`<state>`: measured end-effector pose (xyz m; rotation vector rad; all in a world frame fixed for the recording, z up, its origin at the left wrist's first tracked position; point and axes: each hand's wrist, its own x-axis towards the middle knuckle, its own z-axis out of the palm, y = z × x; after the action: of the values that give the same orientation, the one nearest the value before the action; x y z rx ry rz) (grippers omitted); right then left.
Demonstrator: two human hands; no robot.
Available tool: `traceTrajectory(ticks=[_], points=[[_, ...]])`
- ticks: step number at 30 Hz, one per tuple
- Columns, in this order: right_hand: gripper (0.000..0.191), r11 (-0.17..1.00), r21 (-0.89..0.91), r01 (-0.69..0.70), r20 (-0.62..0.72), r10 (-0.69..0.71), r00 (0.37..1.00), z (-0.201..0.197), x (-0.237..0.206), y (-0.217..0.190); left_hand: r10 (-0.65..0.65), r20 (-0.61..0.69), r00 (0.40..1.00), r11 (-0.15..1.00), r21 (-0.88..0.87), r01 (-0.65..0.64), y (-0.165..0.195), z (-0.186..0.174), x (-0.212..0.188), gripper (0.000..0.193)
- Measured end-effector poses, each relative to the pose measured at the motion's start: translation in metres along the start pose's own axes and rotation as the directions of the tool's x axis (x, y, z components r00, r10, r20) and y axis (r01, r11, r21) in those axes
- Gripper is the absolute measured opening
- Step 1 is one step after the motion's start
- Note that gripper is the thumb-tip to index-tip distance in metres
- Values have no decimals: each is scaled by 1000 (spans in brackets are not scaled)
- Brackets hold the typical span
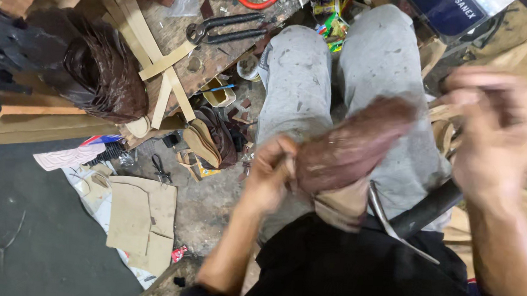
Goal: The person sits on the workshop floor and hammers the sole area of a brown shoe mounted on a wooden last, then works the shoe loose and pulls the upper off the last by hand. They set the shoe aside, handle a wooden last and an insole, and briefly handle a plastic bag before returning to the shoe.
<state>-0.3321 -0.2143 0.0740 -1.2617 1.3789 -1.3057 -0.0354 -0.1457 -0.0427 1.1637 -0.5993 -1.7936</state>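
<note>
A brown leather shoe upper on a last [350, 149] rests on my lap, over my grey trousers [299, 82]. My left hand [269, 173] grips its near end, fingers closed around it. My right hand [496, 136] hovers blurred to the right of the shoe, apart from it; I cannot tell whether it holds anything. A metal tool with a black handle [416, 215] lies across my right thigh beneath the shoe.
A workbench [179, 34] at upper left carries black pincers [222, 28], tan leather strips [158, 66] and a stack of brown leather pieces [102, 69]. Cardboard patterns [141, 220], small scissors [162, 169] and shoe soles [205, 144] lie on the floor.
</note>
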Motion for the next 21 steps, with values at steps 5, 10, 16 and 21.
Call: traceTrajectory(ticks=[5, 10, 16, 21], points=[[15, 934, -213, 286, -92, -311, 946, 8, 4, -14, 690, 533, 490, -14, 687, -727, 109, 50, 69, 15], [52, 551, -503, 666, 414, -523, 745, 50, 41, -18, 601, 643, 474, -219, 703, -677, 134, 103, 95, 23], [52, 810, -356, 466, 471, -275, 838, 67, 76, 3, 586, 615, 528, -155, 724, -672, 131, 94, 94, 22], [46, 858, -333, 392, 471, -209, 857, 66, 82, 17, 508, 539, 672, -8, 783, -622, 137, 81, 86, 72]])
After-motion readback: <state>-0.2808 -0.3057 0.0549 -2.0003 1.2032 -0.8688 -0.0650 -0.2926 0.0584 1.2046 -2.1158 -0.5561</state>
